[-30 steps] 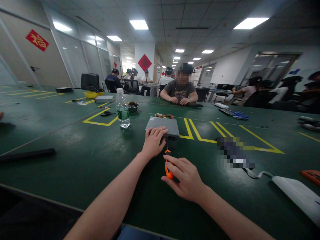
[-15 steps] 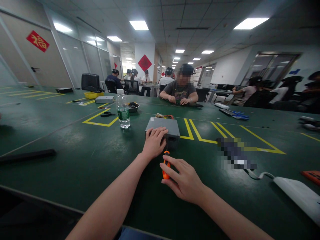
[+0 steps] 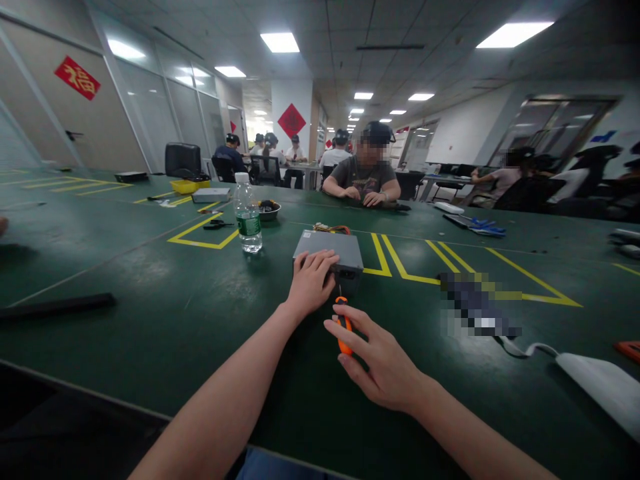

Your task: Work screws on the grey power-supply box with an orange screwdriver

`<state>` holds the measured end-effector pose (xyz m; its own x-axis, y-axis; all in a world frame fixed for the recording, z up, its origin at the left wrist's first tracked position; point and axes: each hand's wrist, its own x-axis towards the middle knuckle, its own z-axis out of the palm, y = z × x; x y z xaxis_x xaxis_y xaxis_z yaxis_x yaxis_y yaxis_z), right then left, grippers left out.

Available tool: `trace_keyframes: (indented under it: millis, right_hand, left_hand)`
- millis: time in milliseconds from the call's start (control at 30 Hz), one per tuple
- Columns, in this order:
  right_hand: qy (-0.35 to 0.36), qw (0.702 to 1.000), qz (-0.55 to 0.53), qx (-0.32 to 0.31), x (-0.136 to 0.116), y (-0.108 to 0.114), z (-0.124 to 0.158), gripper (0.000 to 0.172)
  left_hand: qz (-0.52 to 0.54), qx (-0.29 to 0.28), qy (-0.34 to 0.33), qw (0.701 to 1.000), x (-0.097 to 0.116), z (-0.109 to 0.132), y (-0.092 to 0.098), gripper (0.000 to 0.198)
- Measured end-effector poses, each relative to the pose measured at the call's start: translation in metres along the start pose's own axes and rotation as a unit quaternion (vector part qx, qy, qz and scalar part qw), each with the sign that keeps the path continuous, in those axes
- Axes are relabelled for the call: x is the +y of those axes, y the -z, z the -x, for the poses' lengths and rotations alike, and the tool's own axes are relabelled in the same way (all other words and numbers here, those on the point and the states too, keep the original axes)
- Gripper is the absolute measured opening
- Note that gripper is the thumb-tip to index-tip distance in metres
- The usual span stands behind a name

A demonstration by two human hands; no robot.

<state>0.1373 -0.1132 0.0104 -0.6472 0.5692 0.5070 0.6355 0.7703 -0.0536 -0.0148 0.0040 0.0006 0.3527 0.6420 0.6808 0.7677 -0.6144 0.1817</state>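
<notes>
A grey computer power supply (image 3: 336, 243) sits on the green table, its bundle of coloured wires (image 3: 331, 229) at the far side. My left hand (image 3: 315, 277) grips it from the near left, fingers over the top and thumb down at the front face. Below that face is an orange and black screwdriver (image 3: 344, 338), held between the fingertips and thumb of my right hand (image 3: 383, 357). Its thin shaft points at the front of the power supply; whether the tip touches a screw is too small to tell.
A water bottle (image 3: 248, 223) stands left of the power supply, near a metal bowl (image 3: 269, 211). A black bar (image 3: 60, 307) lies at the left. On the right are a white device (image 3: 600, 387) with a cable and blue-handled tools (image 3: 483, 228). A co-worker (image 3: 367, 177) sits opposite.
The screwdriver handle now leans more, with its lower end tilted to the right, and my right hand has shifted slightly right. My left hand stays on the power supply. The whole view has moved a little.
</notes>
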Motion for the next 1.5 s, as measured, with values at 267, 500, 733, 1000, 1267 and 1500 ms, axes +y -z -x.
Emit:
trace_keyframes:
  millis: [267, 500, 733, 1000, 1267, 1500]
  right_hand:
    - [0.033, 0.989, 0.061, 0.129, 0.007, -0.003, 0.0, 0.031]
    - [-0.001, 0.967, 0.228, 0.113, 0.004, 0.0, 0.0, 0.025]
    - [0.0, 0.96, 0.262, 0.102, -0.011, -0.007, -0.006, 0.025]
    - [0.053, 0.937, 0.313, 0.149, -0.005, -0.005, -0.01, 0.028]
    - [0.046, 0.958, 0.255, 0.119, -0.004, -0.009, -0.008, 0.028]
    - [0.07, 0.939, 0.298, 0.158, 0.001, -0.002, -0.01, 0.023]
  left_hand:
    - [-0.004, -0.004, 0.0, 1.0, 0.0, 0.0, 0.0, 0.036]
    - [-0.004, 0.002, -0.001, 1.0, 0.001, 0.0, 0.0, 0.037]
    - [-0.01, 0.004, 0.007, 1.0, 0.002, 0.0, -0.002, 0.037]
    - [-0.008, 0.009, 0.01, 1.0, 0.003, 0.001, -0.003, 0.038]
    - [-0.009, 0.004, 0.009, 1.0, 0.003, 0.0, -0.002, 0.039]
    - [-0.007, 0.007, 0.009, 1.0, 0.003, 0.001, -0.002, 0.04]
